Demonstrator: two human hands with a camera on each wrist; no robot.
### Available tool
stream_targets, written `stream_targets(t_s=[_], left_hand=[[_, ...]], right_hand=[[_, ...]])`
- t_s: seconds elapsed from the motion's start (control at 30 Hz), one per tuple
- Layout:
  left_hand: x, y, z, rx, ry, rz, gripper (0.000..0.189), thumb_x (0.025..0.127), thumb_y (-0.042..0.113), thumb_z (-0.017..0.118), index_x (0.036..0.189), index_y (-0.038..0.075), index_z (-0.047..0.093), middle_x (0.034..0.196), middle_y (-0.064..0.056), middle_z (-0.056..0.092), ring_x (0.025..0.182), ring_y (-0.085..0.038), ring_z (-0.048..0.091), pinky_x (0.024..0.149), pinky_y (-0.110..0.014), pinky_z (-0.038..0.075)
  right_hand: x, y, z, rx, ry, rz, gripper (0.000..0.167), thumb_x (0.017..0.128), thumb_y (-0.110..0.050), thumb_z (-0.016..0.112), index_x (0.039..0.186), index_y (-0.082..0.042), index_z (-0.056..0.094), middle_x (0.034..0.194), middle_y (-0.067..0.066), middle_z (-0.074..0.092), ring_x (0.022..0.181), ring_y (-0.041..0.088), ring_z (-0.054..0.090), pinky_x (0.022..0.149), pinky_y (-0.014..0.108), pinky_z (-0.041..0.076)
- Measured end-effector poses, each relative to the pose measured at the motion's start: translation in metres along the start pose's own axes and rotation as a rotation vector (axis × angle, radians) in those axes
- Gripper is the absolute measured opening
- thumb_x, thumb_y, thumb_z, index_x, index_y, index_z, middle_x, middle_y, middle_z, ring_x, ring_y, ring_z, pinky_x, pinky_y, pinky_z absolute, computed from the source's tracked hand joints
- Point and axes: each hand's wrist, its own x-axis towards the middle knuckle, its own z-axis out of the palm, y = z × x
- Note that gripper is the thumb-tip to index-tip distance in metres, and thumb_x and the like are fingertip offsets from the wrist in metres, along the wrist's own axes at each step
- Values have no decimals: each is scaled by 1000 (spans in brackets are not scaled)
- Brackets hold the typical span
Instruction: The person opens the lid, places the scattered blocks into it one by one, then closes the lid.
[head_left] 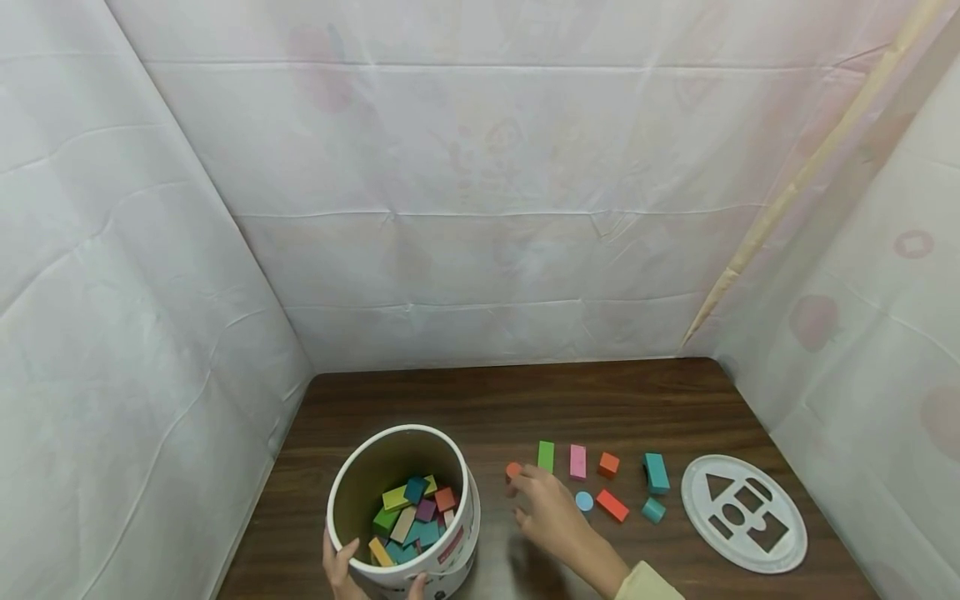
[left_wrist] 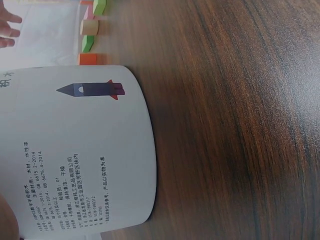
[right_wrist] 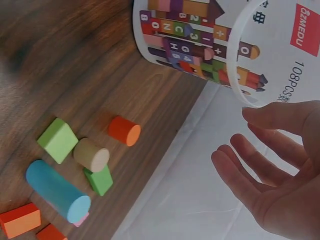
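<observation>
Bucket: white and round, tilted toward the lens point(head_left: 467, 527), at the lower left of the head frame, with coloured wooden blocks point(head_left: 405, 521) piled inside.
Left hand: point(head_left: 341, 571) at the bottom edge, clamped on the bucket's near side, fingers and thumb spread apart around its wall by the rim.
Right hand: point(head_left: 551, 512) in the lower middle, beside the bucket; the right wrist view shows its fingers loosely bent, thumb well apart from them, only air between.
Orange cylinder: point(right_wrist: 124, 131) upright on the table, just left of the right hand's fingertips in the head frame, yet apart from them in the right wrist view.
Other blocks: to the right of that hand in the head frame, among them a green block point(head_left: 546, 457), a pink block point(head_left: 577, 462) and a blue cylinder point(head_left: 584, 501); a beige cylinder point(right_wrist: 91, 155) shows at centre left of the right wrist frame.
Shape-sorter lid: point(head_left: 735, 546) white, lying flat at the lower right.
Brand: "ÖZMEDU" on a red label point(right_wrist: 306, 30), upper right of the right wrist frame, with "108PCS" below.
Small print: sideways Chinese lines on the bucket, lower left of the left wrist frame, including "GB 6675.2-2014"; a printed rocket point(left_wrist: 95, 89) sits above.
</observation>
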Motion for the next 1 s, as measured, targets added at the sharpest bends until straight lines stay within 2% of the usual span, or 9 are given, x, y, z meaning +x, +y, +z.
stream_targets(t_s=[0.17, 0.47, 0.73, 1.0], left_hand=[[0, 2, 0, -9, 11, -6, 106, 46, 21, 93, 134, 8, 36, 155, -9, 14, 130, -43, 26, 92, -69, 34], [1, 3, -2, -12, -13, -10, 107, 46, 20, 94, 134, 8, 35, 155, -8, 11, 131, -43, 25, 93, -68, 34], [0, 3, -1, -34, -16, -7, 106, 45, 17, 94, 133, 8, 36, 155, -10, 12, 129, -44, 25, 92, -69, 33], [1, 1, -2, -26, -17, -6, 106, 45, 16, 94, 133, 8, 36, 154, -14, 12, 129, -45, 25, 92, -70, 33]], right_hand=[[-3, 6, 3, -4, -4, 6, 20, 68, 0, 77, 80, -14, 69, 89, -3, 61, 81, 14, 60, 63, 30, 52], [-8, 17, 9, -43, 31, 2, 20, 65, 0, 76, 77, -14, 68, 85, -5, 59, 78, 13, 58, 60, 28, 49], [-10, 25, 13, -42, 10, 36, 20, 66, 1, 76, 76, -14, 68, 85, -3, 60, 78, 14, 58, 61, 30, 50], [-13, 31, 18, -18, -23, 70, 20, 67, 2, 76, 79, -12, 68, 84, -4, 59, 74, 12, 54, 57, 26, 46]])
